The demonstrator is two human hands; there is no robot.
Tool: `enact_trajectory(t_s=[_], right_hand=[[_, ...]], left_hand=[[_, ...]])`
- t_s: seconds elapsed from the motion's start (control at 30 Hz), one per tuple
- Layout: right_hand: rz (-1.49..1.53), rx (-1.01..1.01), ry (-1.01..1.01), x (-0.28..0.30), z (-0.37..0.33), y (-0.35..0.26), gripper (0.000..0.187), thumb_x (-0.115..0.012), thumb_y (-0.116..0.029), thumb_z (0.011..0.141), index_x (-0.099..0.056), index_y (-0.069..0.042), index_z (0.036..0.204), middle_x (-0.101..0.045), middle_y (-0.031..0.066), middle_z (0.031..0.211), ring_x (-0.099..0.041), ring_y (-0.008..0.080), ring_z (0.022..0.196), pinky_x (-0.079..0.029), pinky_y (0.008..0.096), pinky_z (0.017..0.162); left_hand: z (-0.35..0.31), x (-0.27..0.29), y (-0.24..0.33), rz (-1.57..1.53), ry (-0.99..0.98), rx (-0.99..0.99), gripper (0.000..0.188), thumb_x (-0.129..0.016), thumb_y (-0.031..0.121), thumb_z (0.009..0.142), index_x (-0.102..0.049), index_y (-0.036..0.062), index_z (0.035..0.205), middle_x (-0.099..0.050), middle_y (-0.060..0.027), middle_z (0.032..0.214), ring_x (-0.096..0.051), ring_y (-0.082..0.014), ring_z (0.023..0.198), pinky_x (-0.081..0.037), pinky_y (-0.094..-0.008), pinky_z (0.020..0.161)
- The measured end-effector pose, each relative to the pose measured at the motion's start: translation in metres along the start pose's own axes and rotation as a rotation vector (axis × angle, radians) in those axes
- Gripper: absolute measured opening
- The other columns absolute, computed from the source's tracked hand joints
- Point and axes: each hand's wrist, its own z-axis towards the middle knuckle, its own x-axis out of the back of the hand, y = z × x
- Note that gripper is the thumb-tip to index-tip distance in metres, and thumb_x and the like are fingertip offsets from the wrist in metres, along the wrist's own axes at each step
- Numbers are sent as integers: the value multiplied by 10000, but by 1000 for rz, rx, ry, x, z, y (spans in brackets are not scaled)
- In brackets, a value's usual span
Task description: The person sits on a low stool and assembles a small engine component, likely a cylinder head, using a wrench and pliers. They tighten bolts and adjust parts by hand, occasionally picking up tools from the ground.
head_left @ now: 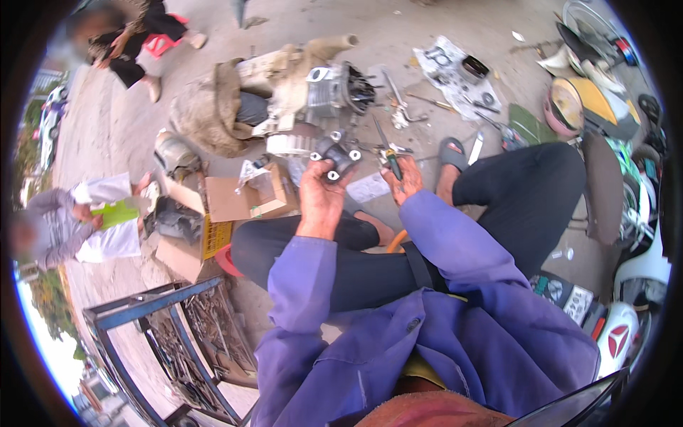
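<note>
Dusty ground (299,23) beyond the fingers; left hand (320,201) grasps a lugged engine casting (337,158), right hand (404,181) grips a screwdriver (392,162) nearby. Likely working the casting; next needs steady fingers.

My sleeves (455,235) are purple-blue, my trousers (526,188) black. The metal part (333,151) in my left hand (320,199) is dark grey with silvery lugs (354,154); the screwdriver (388,146) in my right hand (407,179) has a green-and-yellow handle (393,165). Left, a brown cardboard box (231,199); near left, a blue frame (135,312); far left, a red stool (162,44)
</note>
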Motion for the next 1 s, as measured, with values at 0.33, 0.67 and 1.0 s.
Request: enact_trajectory(t_s=[0.33,0.67,1.0], right_hand=[[-610,-139,137,-14,81,164,438,-686,-385,911,-668,19,1077,-565,261,1118,-581,445,1018,-480,503,902],[69,152,345,46,147,12,324,-780,-340,835,-731,-70,1007,-598,137,1072,-579,334,1028,-481,480,903],[-219,409,161,0,144,-72,255,-789,-316,806,-764,-101,942,-623,98,1043,-577,318,1036,-473,437,921]], left_hand=[[-7,-11,-13,42,-3,62,259,-525,40,858,-558,-9,1110,-647,-195,1209,-662,-393,1107,-560,-573,985],[-11,-18,-18,74,59,56,300,-513,-37,828,-530,-24,1127,-638,-165,1122,-675,-306,1059,-577,-542,982],[-8,-24,-15,48,60,13,289,-507,-34,822,-544,-17,1108,-641,-171,1105,-689,-319,1037,-591,-538,959]])
